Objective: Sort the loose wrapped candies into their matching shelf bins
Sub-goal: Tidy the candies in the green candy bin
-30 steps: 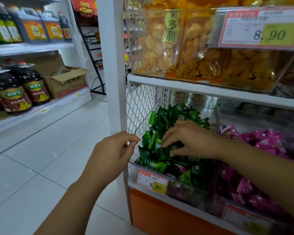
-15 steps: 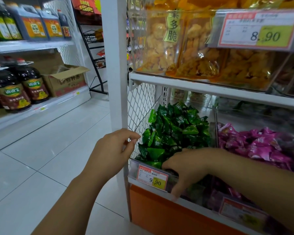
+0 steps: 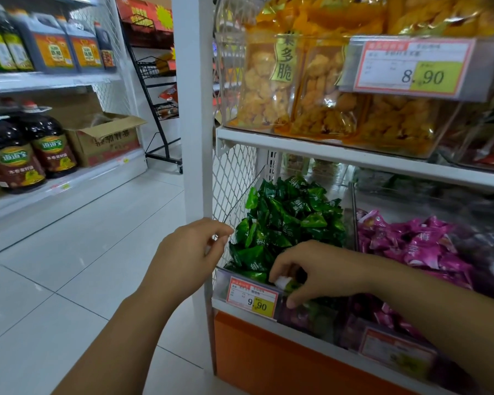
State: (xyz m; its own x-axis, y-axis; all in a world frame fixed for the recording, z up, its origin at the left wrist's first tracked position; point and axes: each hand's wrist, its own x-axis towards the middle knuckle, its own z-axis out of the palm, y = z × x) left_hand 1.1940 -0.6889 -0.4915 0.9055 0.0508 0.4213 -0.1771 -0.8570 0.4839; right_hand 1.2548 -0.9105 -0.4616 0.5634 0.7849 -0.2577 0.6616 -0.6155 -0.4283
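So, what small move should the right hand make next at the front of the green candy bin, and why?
Probably lift the right hand a little, clear of the bin's front wall. It pinches a small wrapped piece, white at one end and greenish, just above the price tag; raised, its colour can be checked against the green candies.

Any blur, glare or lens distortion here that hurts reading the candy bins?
Head view: wide-angle stretch skews the shelf edges; oil bottles at left and far-right purple candies are soft; green candies sharp; lighting even, shadows faint.
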